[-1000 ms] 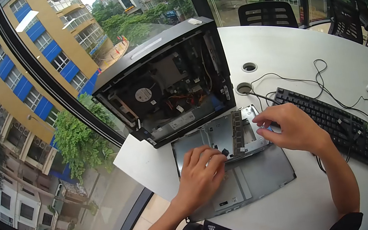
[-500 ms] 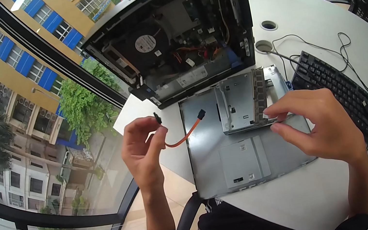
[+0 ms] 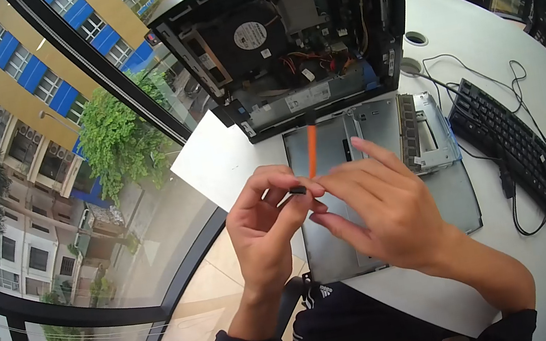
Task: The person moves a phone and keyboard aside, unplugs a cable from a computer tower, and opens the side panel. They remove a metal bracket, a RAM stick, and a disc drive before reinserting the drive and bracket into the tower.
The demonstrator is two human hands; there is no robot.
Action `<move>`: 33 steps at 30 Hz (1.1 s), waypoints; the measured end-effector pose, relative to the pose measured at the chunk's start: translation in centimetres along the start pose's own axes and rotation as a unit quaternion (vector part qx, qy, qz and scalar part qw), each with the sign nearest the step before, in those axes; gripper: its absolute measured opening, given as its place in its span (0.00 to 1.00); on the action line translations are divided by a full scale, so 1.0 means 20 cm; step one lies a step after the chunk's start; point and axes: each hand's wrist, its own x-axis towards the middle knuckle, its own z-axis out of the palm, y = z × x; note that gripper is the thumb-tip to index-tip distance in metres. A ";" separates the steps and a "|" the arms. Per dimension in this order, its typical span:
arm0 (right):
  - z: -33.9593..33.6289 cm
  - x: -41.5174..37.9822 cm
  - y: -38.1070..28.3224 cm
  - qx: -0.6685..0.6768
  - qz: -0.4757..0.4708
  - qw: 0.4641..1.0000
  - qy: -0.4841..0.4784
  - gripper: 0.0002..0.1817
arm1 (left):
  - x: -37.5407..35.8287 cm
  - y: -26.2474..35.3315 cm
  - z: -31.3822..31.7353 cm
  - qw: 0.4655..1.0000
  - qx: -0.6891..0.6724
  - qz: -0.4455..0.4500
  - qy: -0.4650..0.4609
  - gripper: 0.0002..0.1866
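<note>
Between the fingers of my left hand (image 3: 261, 227) is an orange SATA cable (image 3: 313, 151). One black plug of it shows at my left thumb, and the other end stands up in front of the computer case. My right hand (image 3: 393, 211) meets the left fingertips beside the cable. Its thumb and forefinger are apart, with one finger stretched upward. Behind the hands, a metal drive bracket (image 3: 381, 118) with a memory module (image 3: 409, 128) on it rests on a flat metal side panel (image 3: 454, 201), partly covered by my right hand.
An opened desktop computer case (image 3: 244, 128) stands upright at the back of the white table (image 3: 467, 27), its fan and wiring exposed. A black keyboard (image 3: 521, 148) with loose cables lies to the right. Window glass borders the left side.
My right hand has left the drive bracket and moved left to the SATA cable and my left hand. The cable's free end now points up. The view has shifted slightly.
</note>
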 end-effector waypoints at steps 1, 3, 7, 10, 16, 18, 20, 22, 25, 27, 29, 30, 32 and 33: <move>0.00 0.00 0.02 0.011 0.002 1.000 -0.004 0.18 | 0.00 0.00 -0.01 1.000 0.001 0.025 -0.009 0.12; 0.01 0.01 0.03 -0.004 -0.013 1.000 0.007 0.16 | 0.00 0.01 -0.01 0.999 0.026 0.025 -0.004 0.10; 0.03 0.00 0.01 0.006 -0.016 0.999 0.039 0.16 | -0.02 0.01 0.00 0.996 0.086 0.031 0.003 0.11; 0.02 0.00 -0.01 0.003 -0.012 0.998 0.055 0.15 | -0.03 -0.03 -0.03 0.990 0.115 0.071 -0.043 0.12; -0.04 -0.02 0.01 -0.022 -0.022 0.997 0.073 0.10 | -0.03 -0.01 -0.05 0.978 0.165 0.076 -0.105 0.16; -0.06 -0.03 0.03 -0.021 -0.030 0.996 0.085 0.09 | -0.01 0.06 -0.02 0.971 0.207 0.118 -0.008 0.17; -0.09 -0.03 0.06 -0.028 -0.032 0.995 0.094 0.08 | 0.10 0.13 -0.07 0.937 0.273 0.200 0.086 0.22; -0.10 -0.05 0.07 -0.037 -0.023 0.994 0.098 0.08 | 0.31 0.24 -0.18 0.879 0.337 0.296 0.165 0.31; -0.12 -0.05 0.07 -0.041 -0.010 0.994 0.103 0.08 | 0.67 0.35 -0.31 0.849 0.352 0.341 0.200 0.42; -0.12 -0.03 0.08 -0.059 -0.025 0.991 0.120 0.08 | 0.88 0.34 -0.38 0.891 0.314 0.293 0.145 0.51; -0.12 -0.02 0.07 -0.070 -0.017 0.990 0.120 0.08 | 1.05 0.26 -0.44 0.909 0.304 0.273 0.083 0.52; -0.12 -0.01 0.06 -0.074 -0.004 0.991 0.111 0.08 | 1.08 0.24 -0.44 0.918 0.291 0.262 0.055 0.52; -0.12 0.02 0.07 -0.089 0.014 0.991 0.097 0.08 | 1.14 0.19 -0.44 0.937 0.258 0.235 0.002 0.51; -0.12 0.05 0.08 -0.097 0.018 0.991 0.090 0.08 | 1.16 0.17 -0.43 0.946 0.237 0.220 -0.022 0.51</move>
